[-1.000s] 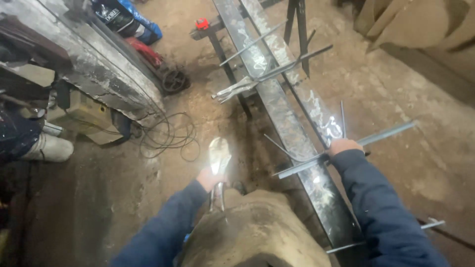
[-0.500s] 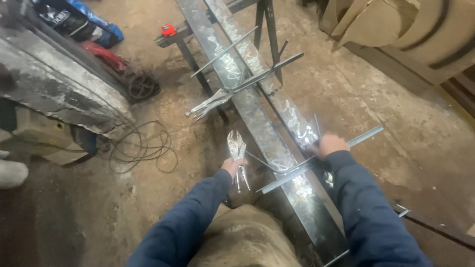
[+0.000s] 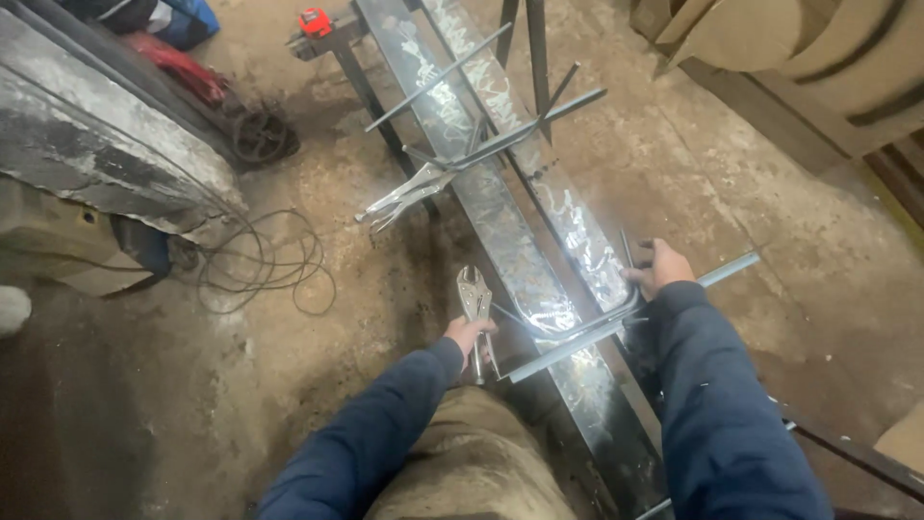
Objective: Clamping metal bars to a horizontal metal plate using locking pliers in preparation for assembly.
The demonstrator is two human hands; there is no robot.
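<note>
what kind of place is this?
Likely a metal fabrication or welding workshop: long steel beam on stands with rods laid across, locking pliers in the left hand, a second pair clamped on, dusty concrete floor.

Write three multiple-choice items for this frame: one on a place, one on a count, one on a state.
1. Where is the red thing?
A. On the stand's far end
B. On the floor by the cable
C. In the right hand

2. How many locking pliers show?
A. One
B. Two
C. Four

3. What is the right hand doing?
A. Hanging free
B. Gripping a bar on the beam
C. Holding the cable

Answers:
1. A: it sits at the top of the view, on the stand's end beside the beam.
2. B: one pair is in the left hand, the pliers pointing up; a second pair is clamped on a bar farther up.
3. B: its fingers close around the bar lying across the beam.
</note>
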